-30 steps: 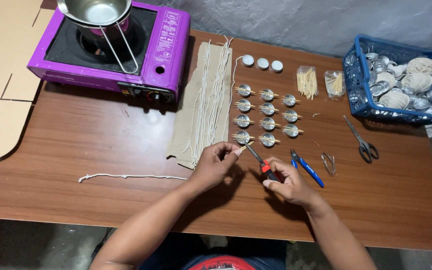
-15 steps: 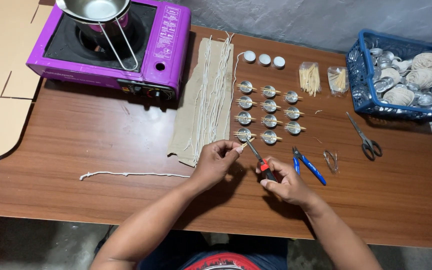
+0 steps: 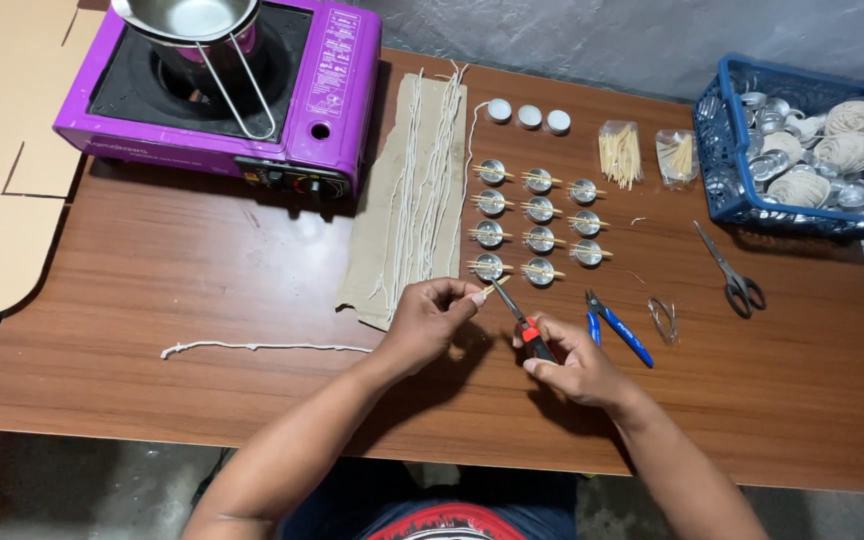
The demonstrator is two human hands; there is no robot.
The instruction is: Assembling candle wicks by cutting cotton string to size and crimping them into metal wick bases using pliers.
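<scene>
the left hand (image 3: 430, 322) is pinched shut on a small pale stick (image 3: 492, 289), thumb and forefinger closed near its end, while the right hand (image 3: 574, 360) is wrapped around the red-and-black handle of slim pliers (image 3: 522, 318), whose tips meet the stick just below the bottom row of little metal cups (image 3: 539, 222) on the wooden table (image 3: 202, 280). to do this well, i judge the stick should stay level and steady, held close to the tool tips so it doesn't flex or snap (how far the jaws are parted is too small to tell). a light squeeze seems wiser than force, and the elbows should keep clear of the waxed strings (image 3: 422, 180) on cardboard and the blue-handled cutters (image 3: 617, 328) lying just beside the right hand.
</scene>
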